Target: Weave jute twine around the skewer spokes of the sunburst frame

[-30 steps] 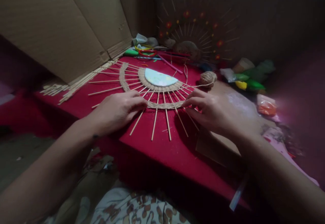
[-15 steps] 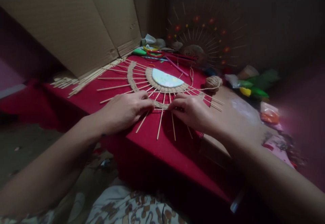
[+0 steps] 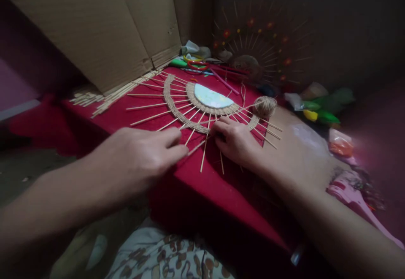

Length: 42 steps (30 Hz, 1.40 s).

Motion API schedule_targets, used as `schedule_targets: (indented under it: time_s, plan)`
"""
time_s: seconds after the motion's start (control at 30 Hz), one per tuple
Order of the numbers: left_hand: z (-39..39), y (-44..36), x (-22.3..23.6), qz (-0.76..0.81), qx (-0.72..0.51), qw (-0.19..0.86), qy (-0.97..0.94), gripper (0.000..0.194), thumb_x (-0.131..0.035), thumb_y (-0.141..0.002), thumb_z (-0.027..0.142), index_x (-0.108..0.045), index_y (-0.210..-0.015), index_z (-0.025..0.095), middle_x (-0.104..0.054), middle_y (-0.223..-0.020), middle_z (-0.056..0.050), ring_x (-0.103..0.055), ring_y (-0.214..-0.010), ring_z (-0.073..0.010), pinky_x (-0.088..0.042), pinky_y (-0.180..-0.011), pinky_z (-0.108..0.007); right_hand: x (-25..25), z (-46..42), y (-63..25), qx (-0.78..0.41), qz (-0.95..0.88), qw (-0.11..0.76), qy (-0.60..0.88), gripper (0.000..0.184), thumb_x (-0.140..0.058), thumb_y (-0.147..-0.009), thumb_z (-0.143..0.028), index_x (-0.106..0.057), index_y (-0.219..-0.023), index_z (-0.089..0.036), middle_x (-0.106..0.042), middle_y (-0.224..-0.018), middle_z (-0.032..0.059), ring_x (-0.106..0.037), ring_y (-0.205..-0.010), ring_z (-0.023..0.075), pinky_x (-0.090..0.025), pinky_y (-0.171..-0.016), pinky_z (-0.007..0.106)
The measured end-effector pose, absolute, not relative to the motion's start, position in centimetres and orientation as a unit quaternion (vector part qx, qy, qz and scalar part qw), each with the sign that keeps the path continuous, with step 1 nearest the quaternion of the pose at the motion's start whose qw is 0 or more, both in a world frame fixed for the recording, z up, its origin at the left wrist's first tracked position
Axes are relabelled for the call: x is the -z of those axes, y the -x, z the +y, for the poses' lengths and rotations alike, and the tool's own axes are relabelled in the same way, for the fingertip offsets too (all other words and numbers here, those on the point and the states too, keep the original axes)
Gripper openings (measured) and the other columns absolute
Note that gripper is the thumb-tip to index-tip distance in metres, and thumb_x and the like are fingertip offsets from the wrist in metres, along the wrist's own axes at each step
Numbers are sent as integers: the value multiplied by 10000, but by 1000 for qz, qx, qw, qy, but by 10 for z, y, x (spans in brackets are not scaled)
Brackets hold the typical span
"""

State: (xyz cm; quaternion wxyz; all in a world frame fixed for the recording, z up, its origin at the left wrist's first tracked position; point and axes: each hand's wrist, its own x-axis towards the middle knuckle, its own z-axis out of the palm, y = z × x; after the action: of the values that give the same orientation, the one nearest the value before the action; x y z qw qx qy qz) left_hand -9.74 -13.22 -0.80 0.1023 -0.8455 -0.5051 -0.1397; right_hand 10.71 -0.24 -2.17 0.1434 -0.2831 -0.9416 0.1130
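Note:
A half-round frame of thin wooden sticks [image 3: 147, 119] lies on the red cloth, with a pale blue half disc [image 3: 212, 96] at its centre. Twine is woven round the disc, and a second woven twine band [image 3: 173, 109] curves farther out. My left hand [image 3: 148, 152] pinches a strand of twine [image 3: 196, 147], pulled out taut toward me from the outer band. At the band's near side my right hand [image 3: 234, 139] is closed on the weave among the sticks, its fingertips partly hidden. A ball of twine [image 3: 265, 106] sits beyond it, a strand running toward the frame.
Loose sticks [image 3: 110, 101] lie along a cardboard sheet [image 3: 95, 30] at left. Scissors with red handles [image 3: 198, 65] and pens are behind the frame. A flower-trimmed stick fan [image 3: 253, 38] stands at the back. A pink glue gun [image 3: 354, 194] and packets lie at right.
My left hand has left the woven band and moved toward me and left, drawing the twine strand out. My right hand stays at the band. The view has shifted slightly.

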Motion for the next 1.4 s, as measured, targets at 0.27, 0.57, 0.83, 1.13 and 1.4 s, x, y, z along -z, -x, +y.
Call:
schedule_targets:
  time_s: [0.27,0.57,0.83,1.13,1.4]
  plan:
    - [-149,51,29,-421,135,140,886,240,-405,-852,48,-627,-888,134,-558,-738,-39,-487,-614,-163,-376,-551,-300,23,-15,-100,-41,-929,125,347,197,-448,-733,-20,-576,-784,-161,-575,-882,79,-489,-699,153,-386,-639,277]
    - [-155,55,35,-435,133,174,873,282,-356,-868,49,-616,-825,148,-571,-739,-45,-496,-604,-162,-365,-529,-304,23,-7,-103,-94,-908,248,325,182,-491,-654,0,-524,-678,-177,-559,-754,26,-489,-673,137,-388,-630,271]
    - [-133,100,1,-508,113,250,817,340,-285,-932,219,-604,-816,199,-563,-752,-39,-487,-628,-168,-284,-494,-293,21,-7,-106,-104,-911,243,317,186,-487,-654,5,-517,-695,-174,-558,-788,36,-484,-692,135,-377,-632,266]
    - [-69,131,13,-636,95,125,755,235,-463,-895,284,-685,-947,226,-608,-998,-43,-543,-790,-158,-335,-583,-265,30,-9,-108,-95,-921,202,319,175,-476,-678,-30,-551,-765,-161,-535,-834,57,-468,-702,151,-361,-625,279]
    - [-70,140,35,-615,190,59,763,281,-446,-920,326,-695,-915,195,-636,-950,-61,-581,-827,-164,-446,-755,-287,23,-7,-111,-179,-902,261,295,152,-492,-703,-43,-576,-729,-167,-571,-789,41,-524,-722,148,-415,-663,276]
